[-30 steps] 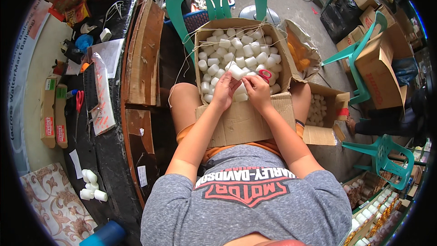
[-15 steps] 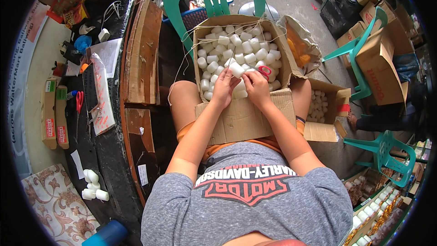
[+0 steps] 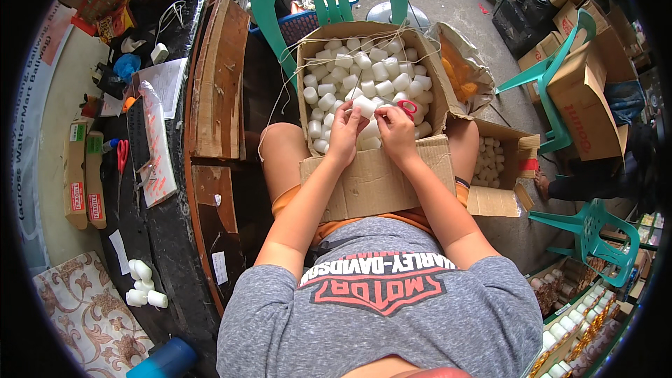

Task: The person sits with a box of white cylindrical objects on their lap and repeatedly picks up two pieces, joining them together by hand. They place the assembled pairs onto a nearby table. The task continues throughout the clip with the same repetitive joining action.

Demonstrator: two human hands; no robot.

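A short white cylinder [image 3: 364,106], much like a stubby candle, is pinched in the fingers of my left hand [image 3: 345,133]. Close at its right side, my right hand [image 3: 397,134] has its fingertips pressed together; what they pinch is too small to make out. Red-handled scissors [image 3: 407,107] show just beyond my right hand, and whether that hand holds them I cannot tell. Both hands are over the near side of an open cardboard box [image 3: 381,180], whose flap lies across my lap. Many loose white cylinders [image 3: 381,71] fill the box, and thin pale strings hang over its rim.
A green plastic chair [image 3: 264,0] stands behind the box. On the right are a sack with orange contents [image 3: 458,84] and a second box of white cylinders [image 3: 490,161]. The black table [image 3: 157,245] at left holds another pair of red-handled scissors [image 3: 122,157] and several white cylinders [image 3: 143,285].
The white cylinder and my fingertips have shifted very slightly. My left hand keeps its hold, and the rest looks the same.
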